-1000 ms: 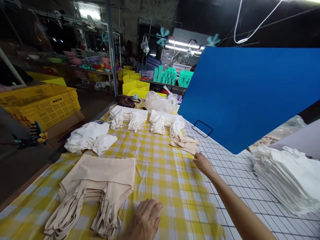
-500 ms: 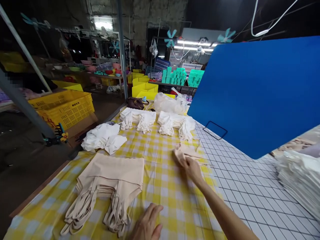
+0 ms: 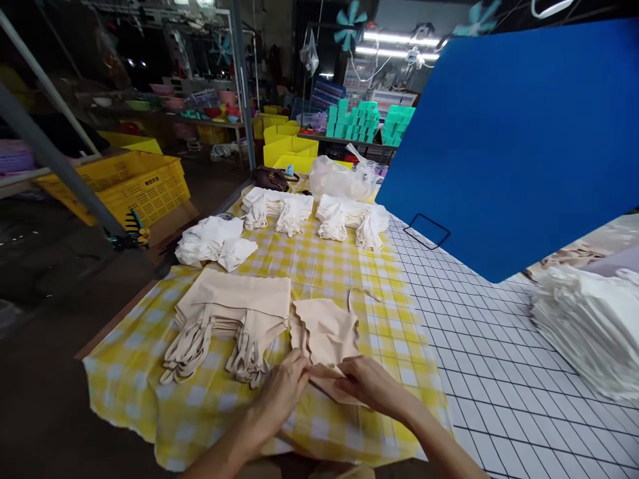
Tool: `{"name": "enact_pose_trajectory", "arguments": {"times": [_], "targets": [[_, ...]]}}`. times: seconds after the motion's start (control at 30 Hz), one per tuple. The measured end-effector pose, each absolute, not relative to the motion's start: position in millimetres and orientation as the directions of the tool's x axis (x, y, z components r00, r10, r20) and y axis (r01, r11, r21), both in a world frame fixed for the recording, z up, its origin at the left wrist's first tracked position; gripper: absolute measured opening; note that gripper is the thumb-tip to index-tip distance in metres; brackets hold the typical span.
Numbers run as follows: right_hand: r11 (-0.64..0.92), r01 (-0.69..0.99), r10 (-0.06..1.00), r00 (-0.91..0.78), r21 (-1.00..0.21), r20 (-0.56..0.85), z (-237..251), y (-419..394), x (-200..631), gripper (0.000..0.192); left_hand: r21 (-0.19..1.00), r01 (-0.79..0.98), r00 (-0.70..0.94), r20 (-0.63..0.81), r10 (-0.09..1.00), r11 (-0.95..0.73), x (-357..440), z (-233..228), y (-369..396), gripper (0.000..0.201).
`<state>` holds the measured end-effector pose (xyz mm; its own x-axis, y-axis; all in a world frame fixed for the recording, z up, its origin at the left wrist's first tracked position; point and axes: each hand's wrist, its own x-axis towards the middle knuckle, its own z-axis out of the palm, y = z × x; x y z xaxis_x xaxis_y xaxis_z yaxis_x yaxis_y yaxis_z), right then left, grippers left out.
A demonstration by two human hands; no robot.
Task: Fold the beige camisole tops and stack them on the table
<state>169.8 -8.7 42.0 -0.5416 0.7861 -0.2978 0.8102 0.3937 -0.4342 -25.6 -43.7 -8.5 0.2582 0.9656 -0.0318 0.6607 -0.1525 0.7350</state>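
Grip: left hand (image 3: 288,378), right hand (image 3: 368,380) pinching beige garment (image 3: 327,326) | drawn closer since earlier | beside beige stack (image 3: 244,293)

I can't read a single word from here. Toward ten o'clock, a short row of dark characters runs along the upper side of the yellow crate (image 3: 150,197), too small for me to make out. Near twelve o'clock, the plastic bag (image 3: 333,177) carries dark print toward its right end, too blurred to read.

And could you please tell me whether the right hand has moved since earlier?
Yes, the right hand came left and toward the wearer, judged against the beige stack.
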Motion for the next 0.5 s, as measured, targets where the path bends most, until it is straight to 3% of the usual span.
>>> {"name": "enact_pose_trajectory", "arguments": {"times": [0.13, 0.3, 0.43, 0.5], "targets": [[0.404, 0.865, 0.811, -0.489, -0.298, -0.321, 50, -18, 177, 0.018, 0.631, 0.739, 0.289, 0.022, 0.957, -0.237, -27, 1, -55, 0.018], [0.479, 0.642, 0.734, -0.667, -0.598, -0.128, 57, -44, 166, 0.053, 0.616, 0.676, 0.408, 0.142, 0.902, -0.403, -17, 13, -66, 0.018], [0.402, 0.710, 0.798, -0.581, -0.578, -0.159, 55, -52, 160, 0.026, 0.673, 0.638, 0.458, 0.060, 0.887, -0.375, -20, 20, -57, 0.021], [0.403, 0.721, 0.801, -0.575, -0.563, -0.164, 53, -54, 162, 0.020, 0.638, 0.680, 0.419, 0.067, 0.905, -0.362, -27, 21, -45, 0.030]]}}
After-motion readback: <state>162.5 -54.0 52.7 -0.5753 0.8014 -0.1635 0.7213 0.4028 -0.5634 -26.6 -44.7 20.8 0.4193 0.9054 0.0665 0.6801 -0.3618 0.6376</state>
